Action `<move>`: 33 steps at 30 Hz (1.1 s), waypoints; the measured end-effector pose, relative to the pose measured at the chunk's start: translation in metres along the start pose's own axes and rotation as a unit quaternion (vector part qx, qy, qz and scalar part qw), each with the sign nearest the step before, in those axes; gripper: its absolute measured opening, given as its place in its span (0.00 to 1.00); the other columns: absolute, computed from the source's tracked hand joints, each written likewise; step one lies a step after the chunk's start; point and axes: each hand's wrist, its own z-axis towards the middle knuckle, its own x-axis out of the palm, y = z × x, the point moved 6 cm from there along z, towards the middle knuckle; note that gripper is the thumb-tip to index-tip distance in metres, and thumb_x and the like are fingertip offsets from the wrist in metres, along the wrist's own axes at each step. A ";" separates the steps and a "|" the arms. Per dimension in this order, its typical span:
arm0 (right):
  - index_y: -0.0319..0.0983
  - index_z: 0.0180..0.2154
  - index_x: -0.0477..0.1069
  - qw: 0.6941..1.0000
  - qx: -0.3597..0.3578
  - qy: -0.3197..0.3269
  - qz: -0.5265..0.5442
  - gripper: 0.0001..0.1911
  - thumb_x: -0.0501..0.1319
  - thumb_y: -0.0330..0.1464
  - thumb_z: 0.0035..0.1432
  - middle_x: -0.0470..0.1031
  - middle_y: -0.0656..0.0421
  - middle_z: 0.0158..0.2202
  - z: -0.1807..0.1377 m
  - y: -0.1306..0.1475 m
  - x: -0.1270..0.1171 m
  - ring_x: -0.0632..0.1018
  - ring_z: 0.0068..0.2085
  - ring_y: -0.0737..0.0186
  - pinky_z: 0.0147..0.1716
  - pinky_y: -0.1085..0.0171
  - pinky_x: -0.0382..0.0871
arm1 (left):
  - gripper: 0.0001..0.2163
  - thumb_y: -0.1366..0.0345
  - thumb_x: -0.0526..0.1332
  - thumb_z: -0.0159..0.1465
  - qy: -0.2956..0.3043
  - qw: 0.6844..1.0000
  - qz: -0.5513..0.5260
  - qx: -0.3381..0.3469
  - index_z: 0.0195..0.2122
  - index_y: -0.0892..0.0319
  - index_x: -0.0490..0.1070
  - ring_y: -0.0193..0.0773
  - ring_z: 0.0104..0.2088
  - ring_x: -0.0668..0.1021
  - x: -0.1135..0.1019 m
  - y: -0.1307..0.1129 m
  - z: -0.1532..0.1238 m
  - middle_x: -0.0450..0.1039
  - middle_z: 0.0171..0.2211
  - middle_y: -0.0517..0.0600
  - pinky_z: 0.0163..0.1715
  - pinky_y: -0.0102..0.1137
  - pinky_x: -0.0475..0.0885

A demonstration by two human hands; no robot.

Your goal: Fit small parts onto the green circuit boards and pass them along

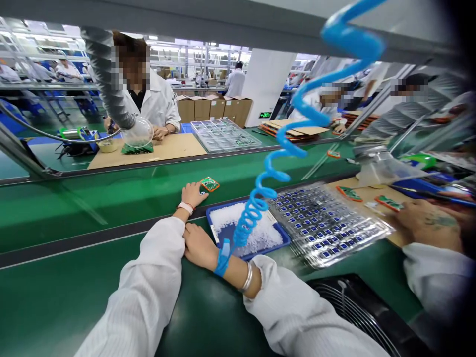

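My left hand [194, 195] reaches over the green belt, palm down. Its fingertips are at the edge of a small green circuit board [210, 184] with an orange rim. Thumb and fingers are apart, and a tiny pale piece [203, 193] shows between them; whether it is touched, I cannot tell. My right hand [201, 246] rests against the left sleeve cuff with its fingers curled. Anything inside those fingers is hidden. A blue wrist strap [222, 263] with a coiled blue cord [275, 173] circles the right wrist. Close to that hand lies a blue tray [211, 218] of white granules [264, 237].
A clear blister tray [323, 223] with rows of small dark-blue parts stands right of the granules. A co-worker's hand [427, 223] is at the far right near orange-rimmed boards [388, 202]. Across the belt, another person [148, 109] works behind a fume hose [109, 74]. A black reel [357, 307] sits below.
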 end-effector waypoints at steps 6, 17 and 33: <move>0.34 0.40 0.69 0.995 -0.056 0.007 0.088 0.10 0.58 0.33 0.58 0.70 0.50 0.43 -0.003 0.003 0.000 0.71 0.44 0.55 0.43 0.55 0.66 | 0.17 0.71 0.56 0.57 0.013 1.000 0.014 -0.011 0.49 0.58 0.67 0.44 0.41 0.75 -0.015 0.037 -0.008 0.75 0.38 0.54 0.42 0.34 0.67; 0.39 0.34 0.68 0.947 0.044 -0.188 0.259 0.04 0.57 0.31 0.56 0.70 0.56 0.36 -0.016 -0.093 -0.065 0.72 0.40 0.61 0.38 0.61 0.67 | 0.18 0.58 0.53 0.62 -0.137 0.977 0.075 -0.146 0.48 0.66 0.64 0.52 0.47 0.70 -0.068 0.111 -0.063 0.67 0.44 0.63 0.45 0.40 0.65; 0.38 0.24 0.69 0.964 0.168 -0.161 0.125 0.06 0.56 0.29 0.51 0.68 0.55 0.30 -0.096 -0.152 -0.031 0.70 0.37 0.57 0.42 0.55 0.63 | 0.31 0.50 0.65 0.50 -0.091 0.980 -0.117 -0.129 0.52 0.60 0.60 0.44 0.42 0.76 -0.071 0.131 -0.097 0.73 0.43 0.53 0.43 0.34 0.69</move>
